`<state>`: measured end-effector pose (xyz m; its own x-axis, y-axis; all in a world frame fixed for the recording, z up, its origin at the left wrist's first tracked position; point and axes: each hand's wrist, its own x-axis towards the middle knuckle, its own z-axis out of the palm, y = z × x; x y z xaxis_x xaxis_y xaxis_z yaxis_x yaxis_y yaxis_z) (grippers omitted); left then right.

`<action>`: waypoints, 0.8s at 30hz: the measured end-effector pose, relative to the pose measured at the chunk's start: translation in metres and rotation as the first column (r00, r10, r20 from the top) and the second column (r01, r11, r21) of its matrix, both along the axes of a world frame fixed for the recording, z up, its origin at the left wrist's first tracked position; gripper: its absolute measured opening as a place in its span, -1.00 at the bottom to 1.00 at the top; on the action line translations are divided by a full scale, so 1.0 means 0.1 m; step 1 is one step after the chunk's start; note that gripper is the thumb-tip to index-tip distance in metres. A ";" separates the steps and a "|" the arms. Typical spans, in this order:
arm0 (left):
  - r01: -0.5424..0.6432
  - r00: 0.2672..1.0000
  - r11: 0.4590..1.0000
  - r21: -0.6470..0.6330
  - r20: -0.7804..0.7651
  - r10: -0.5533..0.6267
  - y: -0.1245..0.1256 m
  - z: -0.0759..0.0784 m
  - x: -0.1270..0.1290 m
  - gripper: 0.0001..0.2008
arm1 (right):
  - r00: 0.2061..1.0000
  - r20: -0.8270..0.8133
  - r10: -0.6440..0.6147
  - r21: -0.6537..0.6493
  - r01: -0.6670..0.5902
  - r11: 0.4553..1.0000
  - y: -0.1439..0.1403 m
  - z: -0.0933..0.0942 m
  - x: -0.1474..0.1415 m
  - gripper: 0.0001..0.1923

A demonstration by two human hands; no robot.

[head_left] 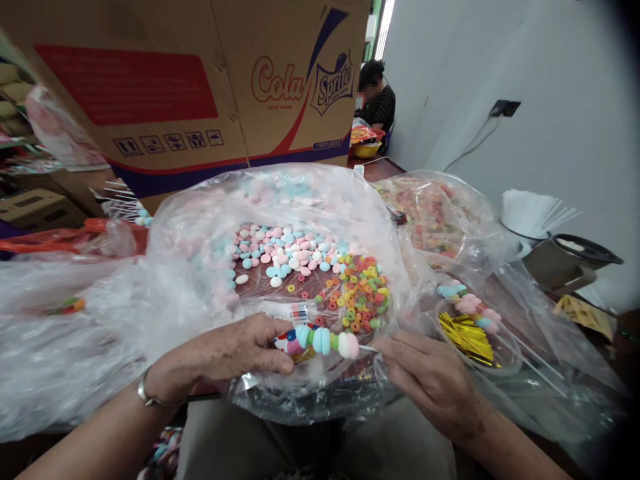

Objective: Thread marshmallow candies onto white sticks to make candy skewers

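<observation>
My left hand (227,353) pinches one end of a candy skewer (320,341), where blue, green and pink sweets are threaded on a thin white stick. At the other end my right hand (430,380) grips the stick. Both hands hover over the near rim of a large clear plastic bag (200,220) on my lap. Inside it lie several pastel pink, blue and white sweets (280,250) and a heap of small coloured candy rings (357,293).
A cardboard box (200,87) printed "Cola Sprite" stands behind the bag. To the right are a second bag of coloured sweets (435,213), finished skewers (470,307), gold twist ties (465,337), white sticks (533,210) in a pot. A seated person (377,97) works far back.
</observation>
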<state>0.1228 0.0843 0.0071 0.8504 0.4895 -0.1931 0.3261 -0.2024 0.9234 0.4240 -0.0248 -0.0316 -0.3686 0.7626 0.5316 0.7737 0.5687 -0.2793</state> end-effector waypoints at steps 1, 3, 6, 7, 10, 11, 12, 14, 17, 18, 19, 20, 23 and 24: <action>0.005 1.000 1.000 0.005 -0.018 -0.005 0.01 0.01 0.00 -0.75 | 1.000 0.006 0.010 -0.004 -0.010 1.000 0.00 -0.01 0.01 -0.70; 0.007 0.998 0.997 -0.077 -0.059 -0.011 0.03 0.03 0.00 -0.75 | 0.999 0.023 0.034 -0.007 -0.034 0.999 0.01 0.00 0.04 -0.69; 0.005 0.996 0.985 -0.171 -0.090 -0.021 0.09 0.03 0.00 -0.79 | 0.995 0.060 0.082 0.008 -0.083 0.997 0.02 0.06 0.06 -0.70; -0.001 0.996 0.984 -0.180 -0.087 -0.015 0.10 0.03 0.01 -0.81 | 0.993 0.068 0.094 0.025 -0.096 0.995 0.03 0.08 0.05 -0.71; -0.008 0.997 0.985 -0.173 -0.071 -0.004 0.10 0.03 0.06 -0.82 | 0.990 0.090 0.107 0.069 -0.113 0.991 0.03 0.15 0.03 -0.72; -0.015 0.997 0.987 -0.163 -0.075 0.003 0.09 0.03 0.08 -0.82 | 0.990 0.094 0.102 0.076 -0.110 0.991 0.03 0.17 0.01 -0.72; -0.025 0.996 0.989 -0.144 -0.088 0.013 0.07 0.03 0.09 -0.83 | 0.991 0.095 0.098 0.077 -0.105 0.991 0.03 0.18 0.01 -0.73; -0.067 0.989 0.994 -0.092 -0.136 0.054 0.01 0.04 0.13 -0.84 | 0.993 0.081 0.088 0.066 -0.094 0.993 0.03 0.19 -0.01 -0.74; -0.120 0.981 0.992 -0.049 -0.156 0.111 -0.06 0.03 0.15 -0.81 | 0.997 0.023 0.069 0.007 -0.070 0.998 0.01 0.16 0.00 -0.74; -0.132 0.983 0.990 -0.051 -0.138 0.124 -0.07 0.02 0.15 -0.78 | 0.998 0.006 0.064 -0.020 -0.064 0.998 0.01 0.13 0.00 -0.73; -0.140 0.985 0.989 -0.055 -0.112 0.133 -0.08 0.00 0.16 -0.75 | 0.998 -0.010 0.062 -0.043 -0.063 0.997 0.00 0.11 0.00 -0.72; -0.143 0.987 0.988 -0.056 -0.085 0.138 -0.08 -0.01 0.16 -0.74 | 0.998 -0.020 0.062 -0.059 -0.063 0.996 -0.01 0.08 0.00 -0.72; -0.121 0.991 0.992 -0.028 -0.054 0.120 -0.07 -0.05 0.18 -0.75 | 0.998 -0.019 0.056 -0.089 -0.057 0.994 -0.03 0.00 0.01 -0.72; -0.105 0.993 0.994 -0.003 -0.056 0.104 -0.07 -0.06 0.19 -0.78 | 0.998 -0.007 0.057 -0.085 -0.057 0.995 -0.03 -0.01 0.00 -0.72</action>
